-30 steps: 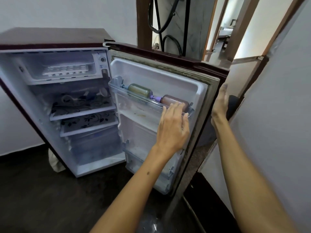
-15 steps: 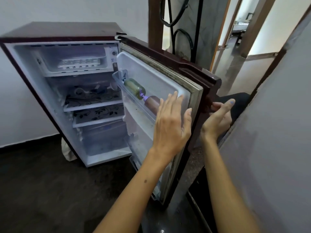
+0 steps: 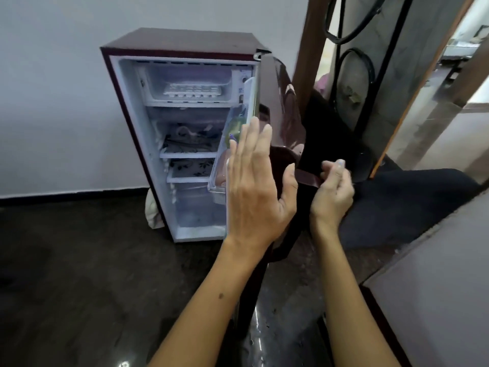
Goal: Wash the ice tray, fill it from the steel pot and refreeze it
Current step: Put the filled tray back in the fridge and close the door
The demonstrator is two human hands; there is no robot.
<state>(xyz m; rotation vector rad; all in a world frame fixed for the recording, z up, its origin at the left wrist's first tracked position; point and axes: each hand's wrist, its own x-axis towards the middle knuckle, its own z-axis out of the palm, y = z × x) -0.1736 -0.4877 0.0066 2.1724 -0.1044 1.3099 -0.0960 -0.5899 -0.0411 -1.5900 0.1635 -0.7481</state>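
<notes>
I am taking the small fridge (image 3: 182, 46) as my anchor, standing against the pale wall with its cabinet gaping open. Up in its freezer box, at the top of the cabinet, the ice tray (image 3: 192, 90) is lying flat on the compartment floor (whether its cells are holding water or ice I cannot tell from here), so the tray is sitting where the task wants it. Below that, two shelves with a floral liner (image 3: 189, 147) are showing, placed as spill guards, I would guess. Moving right, the fridge door (image 3: 277, 112) is hanging edge-on to me, roughly half swung, with a clear door bin (image 3: 223, 165) on its inner face carrying a greenish bottle (image 3: 234, 125). My left hand (image 3: 258, 186) is hovering flat at the door's free edge, fingers straight and together, thumb spread, gripping nothing; it looks placed to steady or catch the door. Just right of the door, my right hand (image 3: 330, 192) is sitting at the outer face, fingers loosely curled near a maroon strip; whether it is actually holding the door I cannot tell. I judge the step in hand as shutting the fridge.
</notes>
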